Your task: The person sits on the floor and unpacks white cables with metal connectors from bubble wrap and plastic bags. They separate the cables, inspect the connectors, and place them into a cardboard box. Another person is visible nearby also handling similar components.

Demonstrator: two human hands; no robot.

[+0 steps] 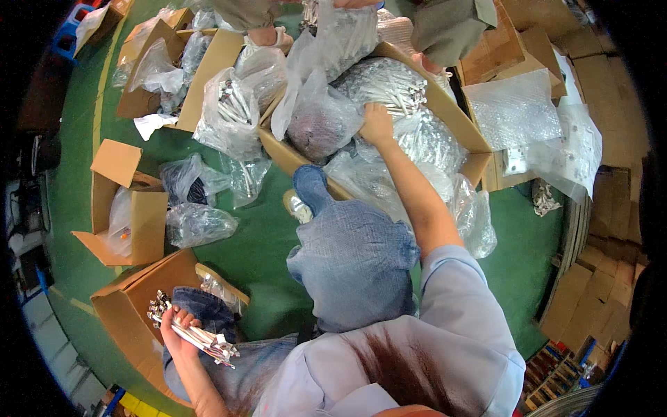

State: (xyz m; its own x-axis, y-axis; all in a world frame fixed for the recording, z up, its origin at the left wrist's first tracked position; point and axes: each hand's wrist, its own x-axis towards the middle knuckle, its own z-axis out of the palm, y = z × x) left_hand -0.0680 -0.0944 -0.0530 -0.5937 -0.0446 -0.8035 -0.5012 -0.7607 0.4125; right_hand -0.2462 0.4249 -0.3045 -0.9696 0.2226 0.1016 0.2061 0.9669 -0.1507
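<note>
My left hand (180, 329) is closed around a bundle of white cables (206, 340) with connectors at both ends, above a tilted cardboard box by my leg. Stretched forward, my right hand (378, 125) has its fingers curled at the edge of a clear plastic bag (325, 122) with dark reddish contents; the fingertips are partly hidden. Just beyond that hand, more white cables (404, 99) lie in clear plastic. Both bags sit in a large cardboard box (448, 107). Blue denim cloth (359, 260) covers the space between my chest and this box.
Another person in beige trousers (448, 31) stands at the far side, by a raised plastic bag (344, 41). Bagged cables (229, 109) and open cartons (148, 224) occupy the green floor (266, 245) at left. Bubble wrap (513, 109) lies at right, near stacked cardboard (604, 208).
</note>
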